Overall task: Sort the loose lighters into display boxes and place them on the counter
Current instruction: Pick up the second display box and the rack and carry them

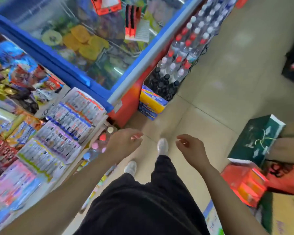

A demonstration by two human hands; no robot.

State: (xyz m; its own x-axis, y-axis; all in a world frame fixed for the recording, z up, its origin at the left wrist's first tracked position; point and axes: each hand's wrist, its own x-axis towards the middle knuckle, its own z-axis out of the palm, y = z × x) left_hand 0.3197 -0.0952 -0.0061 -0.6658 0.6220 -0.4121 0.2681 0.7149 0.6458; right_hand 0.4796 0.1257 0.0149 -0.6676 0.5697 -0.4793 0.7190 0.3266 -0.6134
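Looking down through the head camera, I see a shop aisle with a pale tiled floor (227, 68), blurred by motion. My left hand (124, 141) and right hand (192, 150) both hang in mid-air above the floor, a little apart. The fingers (137, 135) of the left hand are loosely curled with gaps between them, holding nothing. The right hand's fingers (182, 137) are also loosely curled and slightly apart, holding nothing.

Left of my left arm is a white tabletop (46, 189). Four white display boxes (70, 121) sit on it in a slanted row, each touching the next and packed with tight rows of small upright items that look like lighters, though the blur hides details. More colourful snack packets (24, 78) lie further left on the same surface.

Beyond the boxes stands a chest freezer (143, 65) with a blue frame and a glass lid. Shrink-wrapped packs of bottled water (185, 48) are stacked on the floor against its right side, with a yellow and blue carton (151, 100) just in front of them.

At the right edge a dark green gift box (256, 138) stands on the floor, and red cartons (244, 184) sit near it. Black trousers (143, 200) and white shoes (162, 145) fill the lower centre.
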